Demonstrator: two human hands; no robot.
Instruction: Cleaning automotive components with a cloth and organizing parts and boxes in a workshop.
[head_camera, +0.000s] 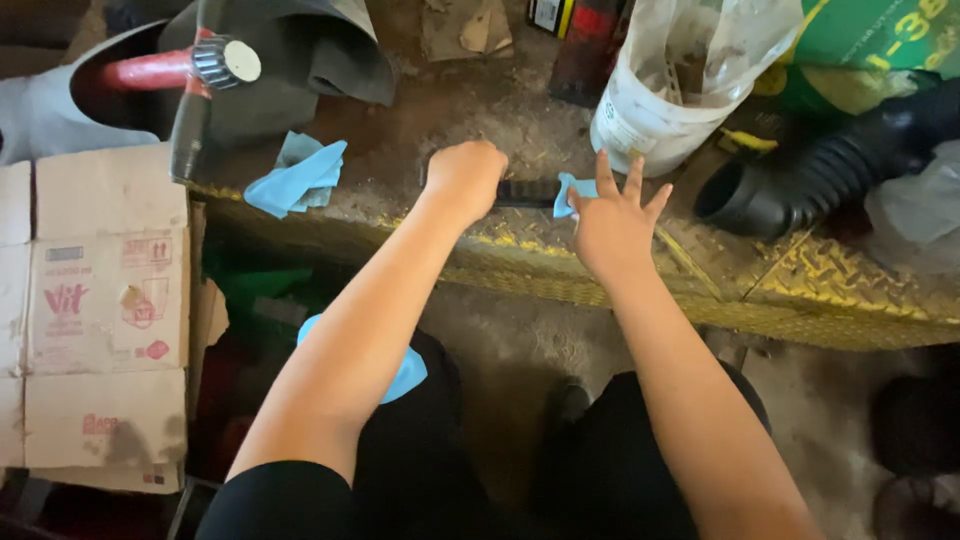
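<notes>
Black tool (525, 193) lengthwise left-right on the bench — left hand (463, 178) clenched around it, right hand (612, 225) fingers splayed.

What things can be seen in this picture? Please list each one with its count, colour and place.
bench: 1, yellow and dirty, across the middle
dark tool: 1, black, on the bench between both hands
blue cloth: 1, at the right hand's fingers
second blue cloth: 1, bench left
plastic jug: 1, whitish, bench top
ribbed hose: 1, black, right
cardboard boxes: several, tan, left
red-handled tool: 1, top left
left hand: closed on the dark tool
right hand: fingers spread, touching the cloth
</notes>
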